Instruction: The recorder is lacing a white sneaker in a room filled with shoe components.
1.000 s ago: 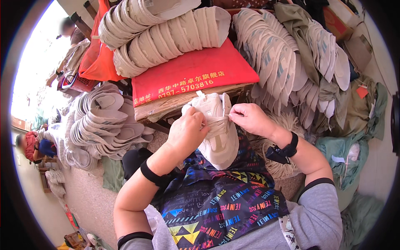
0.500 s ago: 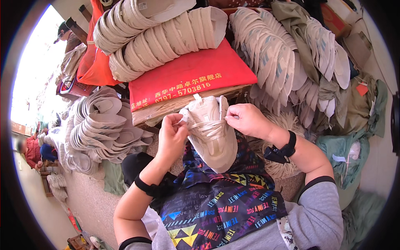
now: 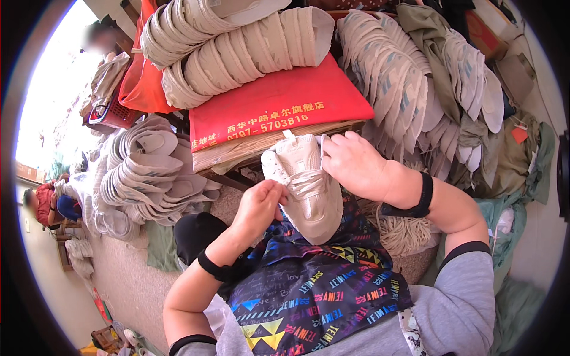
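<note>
A beige shoe upper [image 3: 318, 219], its toe toward me, rests between my lap and the bench edge. Pale laces [image 3: 309, 186] criss-cross its front, and the tongue [image 3: 292, 152] stands up at the far end. My left hand [image 3: 261, 203] is closed in a pinch against the left side of the upper, beside the lacing; whatever lies between its fingertips is hidden. On the other side, my right hand [image 3: 356, 161] grips the upper's right eyelet edge near the top, its fingers bent over the rim.
A red bag [image 3: 279, 101] covers the wooden bench [image 3: 208, 159], with rows of nested uppers [image 3: 255, 53] on top. More uppers are piled at left [image 3: 142, 172] and right [image 3: 386, 77]. A bundle of laces [image 3: 404, 231] hangs by my right forearm. Other people are at far left.
My left hand has moved down along the upper's left side, away from its top corner. My right hand has shifted slightly up and turned over the right edge. The view has shifted a little.
</note>
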`<state>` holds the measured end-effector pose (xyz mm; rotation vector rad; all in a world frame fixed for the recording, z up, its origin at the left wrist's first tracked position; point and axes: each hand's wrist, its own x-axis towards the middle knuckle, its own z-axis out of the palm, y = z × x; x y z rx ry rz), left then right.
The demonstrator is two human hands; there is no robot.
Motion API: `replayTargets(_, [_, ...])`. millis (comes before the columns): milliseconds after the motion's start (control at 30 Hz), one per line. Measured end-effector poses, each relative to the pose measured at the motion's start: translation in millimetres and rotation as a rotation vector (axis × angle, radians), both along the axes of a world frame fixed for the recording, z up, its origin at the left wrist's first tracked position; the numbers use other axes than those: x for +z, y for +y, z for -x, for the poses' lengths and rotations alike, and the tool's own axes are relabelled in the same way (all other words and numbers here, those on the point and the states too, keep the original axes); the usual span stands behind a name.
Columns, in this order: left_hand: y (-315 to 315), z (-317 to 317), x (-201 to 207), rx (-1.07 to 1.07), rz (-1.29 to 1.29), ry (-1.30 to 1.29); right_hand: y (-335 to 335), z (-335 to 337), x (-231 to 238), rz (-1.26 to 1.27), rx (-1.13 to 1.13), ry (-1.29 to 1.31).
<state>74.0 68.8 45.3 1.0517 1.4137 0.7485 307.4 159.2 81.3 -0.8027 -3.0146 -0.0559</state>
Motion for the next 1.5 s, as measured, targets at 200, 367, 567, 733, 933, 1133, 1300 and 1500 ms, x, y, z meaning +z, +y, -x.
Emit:
replayTargets(200, [1, -1, 2, 0.021, -0.016, 0.043, 23, -4, 1, -0.007, 0.166, 0.349])
replayTargets(367, [6, -2, 3, -0.07, -0.014, 0.314, 36, -11, -2, 0.275, 0.206, 0.266])
replayTargets(567, [17, -4, 18, -0.226, -0.132, 0.578, 36, -7, -12, 0.635, 0.008, 0.329])
replayTargets(733, [22, -15, 24, -0.407, -0.459, 1.063, 20, 1, -29, 0.765, -0.256, 0.585])
replayTargets(933, [26, -23, 29, -0.607, -0.46, 1.334, 11, 19, 25, 0.949, -0.07, 0.852])
replayTargets(1133, [45, -2, 57, -0.505, -0.926, 1.119, 12, 19, 8, 0.484, -0.116, 0.522])
replayTargets(1300, [51, 10, 60, -0.735, -0.643, 0.972, 11, 19, -6, -0.075, -0.017, 0.413])
replayTargets(1500, [49, 16, 54, -0.641, -0.457, 0.745, 3, 28, -3, -0.225, 0.006, 0.353])
